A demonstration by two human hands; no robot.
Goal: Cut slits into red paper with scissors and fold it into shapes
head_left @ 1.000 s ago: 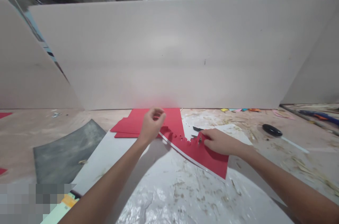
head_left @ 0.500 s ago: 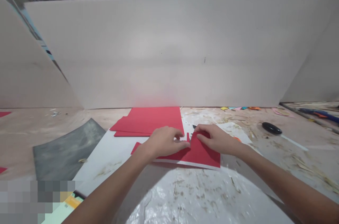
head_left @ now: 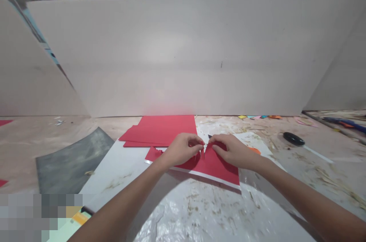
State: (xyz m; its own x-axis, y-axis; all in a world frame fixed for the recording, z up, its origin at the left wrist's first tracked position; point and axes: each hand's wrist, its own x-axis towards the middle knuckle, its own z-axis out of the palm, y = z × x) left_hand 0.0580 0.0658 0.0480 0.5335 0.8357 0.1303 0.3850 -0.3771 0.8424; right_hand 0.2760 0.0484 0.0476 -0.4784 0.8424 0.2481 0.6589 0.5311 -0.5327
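Observation:
A red sheet of paper (head_left: 213, 165) with a white strip along its near edge lies slanted in front of me, its far edge cut or torn into narrow strips. My left hand (head_left: 183, 149) pinches one narrow upright strip of it between thumb and fingers. Close by on the right, my right hand (head_left: 231, 150) grips the sheet's far edge, thumb on the near side. A dark pointed tip (head_left: 210, 136) shows behind my right hand, and an orange piece (head_left: 254, 151) beside its wrist; what they belong to is hidden.
Red sheets (head_left: 168, 129) lie stacked behind my left hand. A dark grey sheet (head_left: 71, 160) is at left. A black-handled tool (head_left: 293, 138) lies at right, near scattered straw-like scraps (head_left: 328, 179). A white upright panel (head_left: 185, 55) closes off the back.
My left thumb and fingers, apart before, have come together on a paper strip and risen slightly. The red sheet has tilted, its right end now lower. My right hand has barely moved.

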